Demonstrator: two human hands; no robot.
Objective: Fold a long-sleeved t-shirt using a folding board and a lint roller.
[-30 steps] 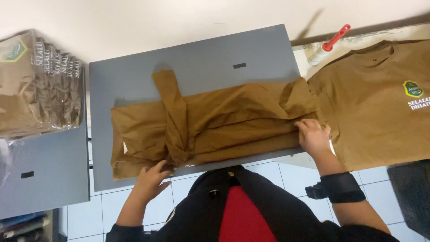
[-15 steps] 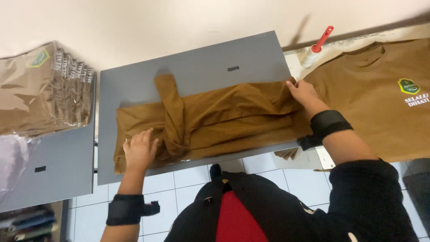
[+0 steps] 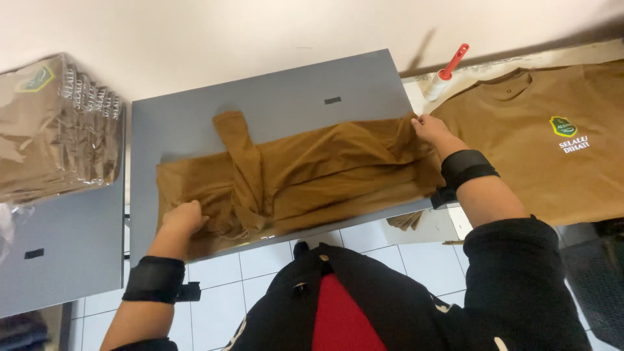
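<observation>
Head view: the brown shirt (image 3: 305, 175) lies narrowed, sleeve folded across, on the grey board (image 3: 286, 97). The left hand (image 3: 185, 218) presses its end flat; the right hand (image 3: 432, 130) pinches the other, crosswise folds remaining

A black jacket (image 3: 520, 286) was worn open over a red top (image 3: 341, 318), with a small metal snap seen near the collar. A broad black strap was wrapped round each wrist (image 3: 154, 279), and the hands (image 3: 432, 130) were left bare.
</observation>
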